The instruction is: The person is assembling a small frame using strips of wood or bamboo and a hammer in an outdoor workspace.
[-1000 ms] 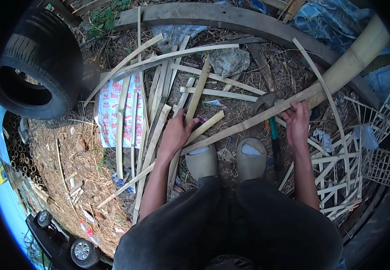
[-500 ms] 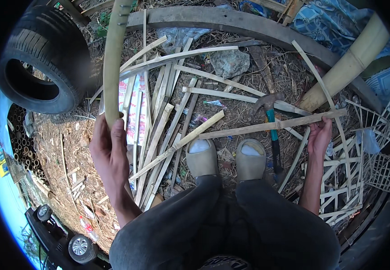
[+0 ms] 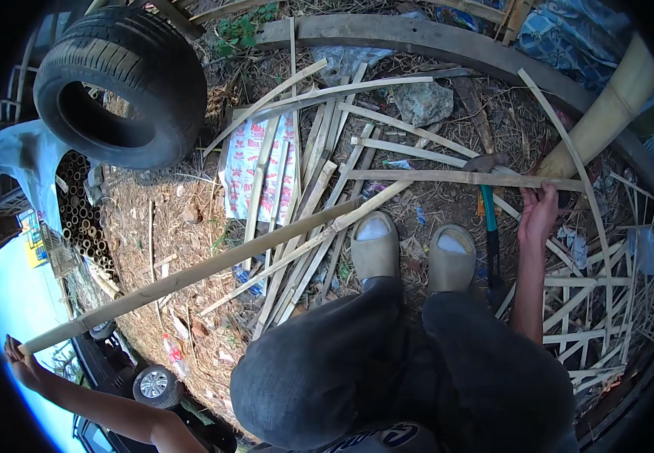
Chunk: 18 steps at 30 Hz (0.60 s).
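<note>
My left hand (image 3: 26, 364), stretched far out to the lower left, is closed round the end of a long bamboo slat (image 3: 191, 279). This slat slants up to the right, its far end over the heap of bamboo strips (image 3: 297, 219) left of my feet. My right hand (image 3: 538, 215) grips a shorter bamboo strip (image 3: 448, 177) near its right end. That strip lies nearly level across the view. Below it shows the teal and black handle of a claw hammer (image 3: 489, 219); the strip passes just under the hammer head.
A worn tyre (image 3: 127, 87) stands at the upper left, near stacked bamboo tubes (image 3: 89, 219). A thick bamboo pole (image 3: 606, 113) leans at the right, above a lattice of strips (image 3: 584, 302). A grey stone (image 3: 424, 103) and a curved beam (image 3: 387, 32) lie at the far side.
My left hand has swung out to the lower left, and its bamboo slat has gone from upright to slanting across the ground. The right hand keeps its strip. The view has shifted left.
</note>
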Tool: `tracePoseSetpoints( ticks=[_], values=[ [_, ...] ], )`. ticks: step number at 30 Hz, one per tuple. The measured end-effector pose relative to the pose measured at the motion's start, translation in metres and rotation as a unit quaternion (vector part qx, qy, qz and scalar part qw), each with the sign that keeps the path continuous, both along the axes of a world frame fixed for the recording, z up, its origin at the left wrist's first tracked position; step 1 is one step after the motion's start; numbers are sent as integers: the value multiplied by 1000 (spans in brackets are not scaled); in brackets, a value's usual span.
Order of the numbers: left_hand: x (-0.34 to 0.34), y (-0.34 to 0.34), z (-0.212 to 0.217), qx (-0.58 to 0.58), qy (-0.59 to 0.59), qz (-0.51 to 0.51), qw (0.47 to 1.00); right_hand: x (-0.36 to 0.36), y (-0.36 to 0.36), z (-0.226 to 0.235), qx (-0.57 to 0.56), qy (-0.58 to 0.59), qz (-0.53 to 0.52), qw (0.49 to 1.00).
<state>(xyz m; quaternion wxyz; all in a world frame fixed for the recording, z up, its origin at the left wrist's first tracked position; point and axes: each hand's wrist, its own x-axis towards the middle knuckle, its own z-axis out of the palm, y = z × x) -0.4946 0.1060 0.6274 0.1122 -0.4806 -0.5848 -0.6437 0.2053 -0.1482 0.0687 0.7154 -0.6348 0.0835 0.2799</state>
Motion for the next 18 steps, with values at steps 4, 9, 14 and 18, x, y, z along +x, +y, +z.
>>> tracePoseSetpoints(
  ticks=[4,9,14,18],
  values=[
    [-142,-69,-59,18,-203,82,976,10,-3,2,10,-7,-22,1000],
    [-184,-167,-268,22,-500,8,866,-3,-1,-2,32,25,-28,999],
    [-161,-197,-340,-109,-507,96,850,-26,-5,-17,-20,6,-74,997],
    [-136,-227,-376,-231,-455,179,841,-49,10,18,-377,-410,-40,830]
  ],
)
